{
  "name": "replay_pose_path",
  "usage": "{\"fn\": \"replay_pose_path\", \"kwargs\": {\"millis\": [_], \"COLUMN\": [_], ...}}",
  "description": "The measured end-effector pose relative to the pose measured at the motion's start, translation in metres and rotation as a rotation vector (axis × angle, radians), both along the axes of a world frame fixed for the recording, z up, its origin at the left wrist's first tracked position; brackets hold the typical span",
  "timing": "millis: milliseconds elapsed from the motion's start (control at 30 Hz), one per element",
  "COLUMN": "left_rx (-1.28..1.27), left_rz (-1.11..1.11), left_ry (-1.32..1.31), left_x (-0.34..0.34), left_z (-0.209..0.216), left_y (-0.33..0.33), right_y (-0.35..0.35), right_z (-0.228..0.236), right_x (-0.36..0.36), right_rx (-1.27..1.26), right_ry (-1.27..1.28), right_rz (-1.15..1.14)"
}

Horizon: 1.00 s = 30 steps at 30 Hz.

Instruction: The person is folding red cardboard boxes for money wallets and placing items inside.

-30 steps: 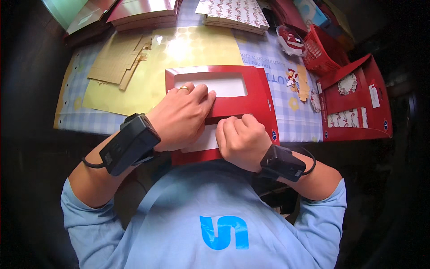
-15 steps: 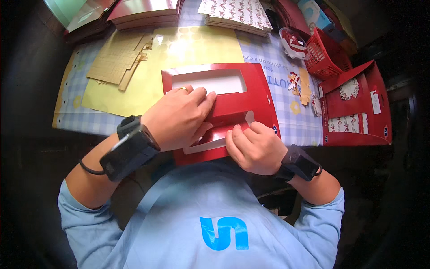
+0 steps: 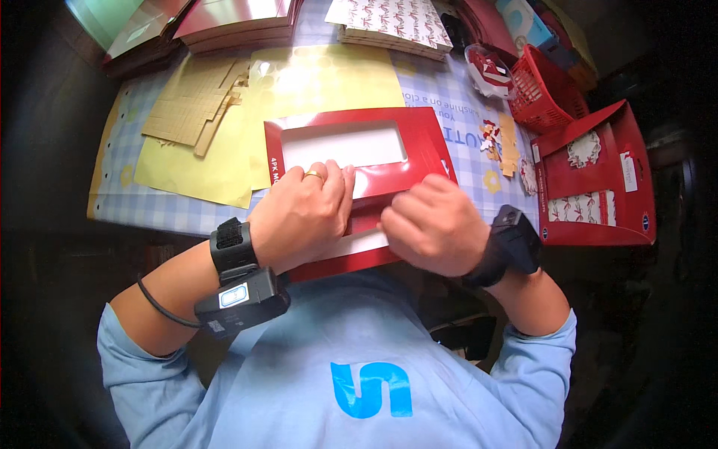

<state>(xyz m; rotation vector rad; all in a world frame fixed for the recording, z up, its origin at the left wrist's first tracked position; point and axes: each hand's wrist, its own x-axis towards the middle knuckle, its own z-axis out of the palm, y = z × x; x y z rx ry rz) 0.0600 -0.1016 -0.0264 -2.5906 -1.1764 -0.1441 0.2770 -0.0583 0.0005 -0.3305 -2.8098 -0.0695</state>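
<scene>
- Red card [image 3: 425,146]: at the table's [image 3: 111,183] near edge, around mid-length, lower part sticking out past the edge toward the shirt [image 3: 314,314].
- Done, by the look of it: upper window [image 3: 344,144] is open and unobstructed, white showing through.
- Unfinished, my read: lower window [image 3: 363,243] is partly hidden by both hands; dark fold line above it, not lying flat. Can't tell if a flap there is loose or fixed.
- Left hand [image 3: 303,213]: fingers together and bent, resting on the card between the windows. Thumb hidden, so can't tell if anything is pinched.
- Right hand [image 3: 437,228]: fingers curled in, at the right end of the lower window, blurred. Can't tell if they grip the card.
- Yellow sheet [image 3: 209,176]: beyond and left of the card; brown cardboard [image 3: 187,101] on it, toward the table's left end.
- Red box [image 3: 636,202]: table's near right corner, patterned paper inside; can't judge if it's complete.
- Far edge: red stack [image 3: 239,19] to the left, patterned stack [image 3: 393,22] about the middle.
- Far right corner: red basket [image 3: 535,90], clear tub [image 3: 490,71] beside it.
</scene>
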Motion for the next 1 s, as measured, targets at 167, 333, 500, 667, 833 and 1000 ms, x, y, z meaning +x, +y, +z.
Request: {"fn": "replay_pose_path", "kwargs": {"millis": [167,333,500,667,833,1000], "left_rx": [-0.042,-0.064,-0.104,-0.13,-0.174,-0.282], "left_rz": [0.028,0.122,0.213,0.2,0.221,0.235], "left_ry": [0.049,0.111,0.218,0.239,0.229,-0.095], "left_x": [0.0,0.003,0.011,0.009,0.008,0.007], "left_z": [0.006,0.016,0.019,0.02,0.018,0.014], "left_y": [-0.001,-0.012,-0.017,-0.016,-0.017,-0.024], "right_y": [0.022,0.02,0.015,0.012,0.005,0.01], "right_z": [-0.013,-0.02,-0.019,-0.02,-0.024,-0.021], "right_x": [-0.01,-0.013,-0.015,-0.013,-0.016,-0.01], "right_rx": [0.204,0.139,0.26,0.346,0.385,0.115], "right_ry": [-0.086,-0.267,-0.305,-0.36,-0.395,-0.281], "right_rz": [-0.168,-0.169,-0.165,-0.186,-0.244,-0.234]}}
